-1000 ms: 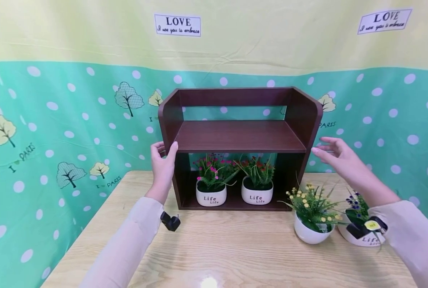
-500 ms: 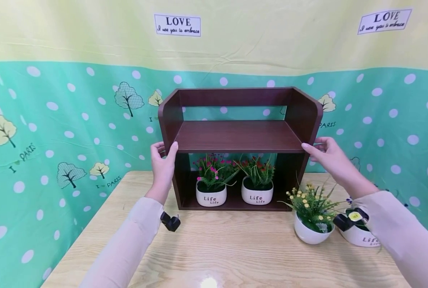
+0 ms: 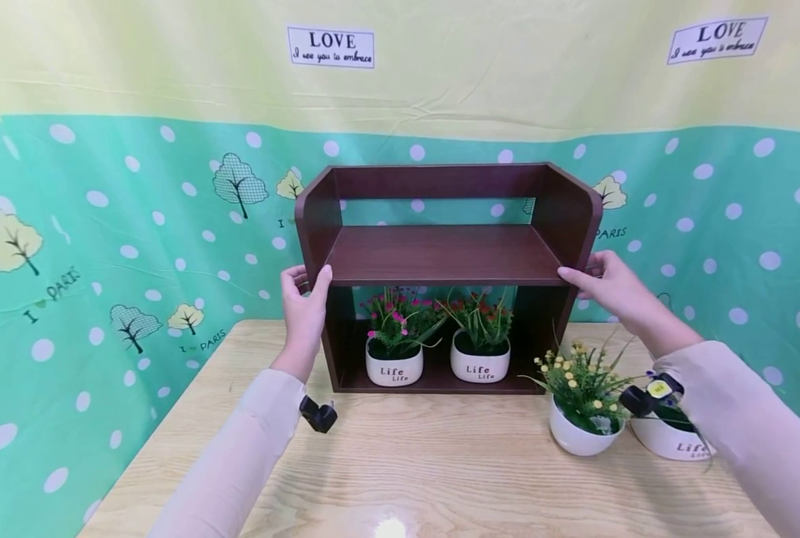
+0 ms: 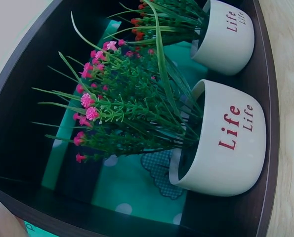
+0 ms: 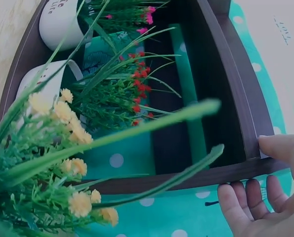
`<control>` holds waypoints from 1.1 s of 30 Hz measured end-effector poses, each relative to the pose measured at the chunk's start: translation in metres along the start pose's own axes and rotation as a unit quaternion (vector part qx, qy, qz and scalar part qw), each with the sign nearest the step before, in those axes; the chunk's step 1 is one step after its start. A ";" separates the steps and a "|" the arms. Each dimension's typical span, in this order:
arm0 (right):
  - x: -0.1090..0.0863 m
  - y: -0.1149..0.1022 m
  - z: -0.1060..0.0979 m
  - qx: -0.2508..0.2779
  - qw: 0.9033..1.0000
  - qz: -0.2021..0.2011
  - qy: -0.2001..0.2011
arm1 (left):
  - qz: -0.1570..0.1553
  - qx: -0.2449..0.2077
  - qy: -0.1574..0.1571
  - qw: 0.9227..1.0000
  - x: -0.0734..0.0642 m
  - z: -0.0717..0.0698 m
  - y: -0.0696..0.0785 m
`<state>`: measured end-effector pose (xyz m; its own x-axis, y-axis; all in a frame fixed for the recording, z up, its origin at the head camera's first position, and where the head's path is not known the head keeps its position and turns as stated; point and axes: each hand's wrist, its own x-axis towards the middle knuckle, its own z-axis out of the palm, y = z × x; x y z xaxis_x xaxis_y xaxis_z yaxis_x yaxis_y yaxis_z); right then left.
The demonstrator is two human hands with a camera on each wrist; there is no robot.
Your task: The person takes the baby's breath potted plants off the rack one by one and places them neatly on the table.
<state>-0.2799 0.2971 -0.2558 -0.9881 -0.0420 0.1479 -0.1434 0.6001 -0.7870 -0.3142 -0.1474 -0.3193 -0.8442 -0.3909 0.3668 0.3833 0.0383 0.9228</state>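
Note:
A dark brown two-tier wooden shelf (image 3: 447,252) stands upright on the table. My left hand (image 3: 304,314) grips its left side panel, thumb on the front edge and fingers around the outer side. On the opposite panel my right hand (image 3: 614,290) holds likewise; in the right wrist view its thumb lies at the middle board's corner and the fingertips (image 5: 253,192) touch the outer face. The lower tier holds a white "Life" pot with pink flowers (image 4: 226,143) and another with red flowers (image 3: 479,362). The upper tier bears nothing.
A white pot with yellow flowers (image 3: 583,430) stands by the shelf's front right corner. Next to it is a "Life" pot with dark blue flowers (image 3: 669,439), partly hidden by the right sleeve. A green and yellow curtain (image 3: 137,246) hangs behind the wooden table (image 3: 427,463).
My right hand has moved left from beside the shelf and taken hold of its right panel. The left hand keeps its grip, and the shelf and pots stand in the same places.

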 end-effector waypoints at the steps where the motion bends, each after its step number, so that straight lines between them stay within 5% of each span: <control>1: 0.000 0.000 -0.001 0.001 1.000 0.002 -0.004 | 0.000 0.001 0.000 1.000 0.000 0.000 0.000; 23: 0.012 0.001 -0.019 0.008 0.995 0.009 -0.099 | 0.003 0.003 0.002 1.000 0.001 0.000 -0.002; 33: 0.002 0.001 -0.008 0.014 0.999 0.008 -0.037 | 0.007 0.017 0.002 1.000 0.000 -0.001 -0.002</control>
<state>-0.2816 0.3044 -0.2513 -0.9917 -0.0912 0.0911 -0.1272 0.5790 -0.8054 -0.3148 -0.1482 -0.3209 -0.8375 -0.3930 0.3797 0.3824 0.0751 0.9210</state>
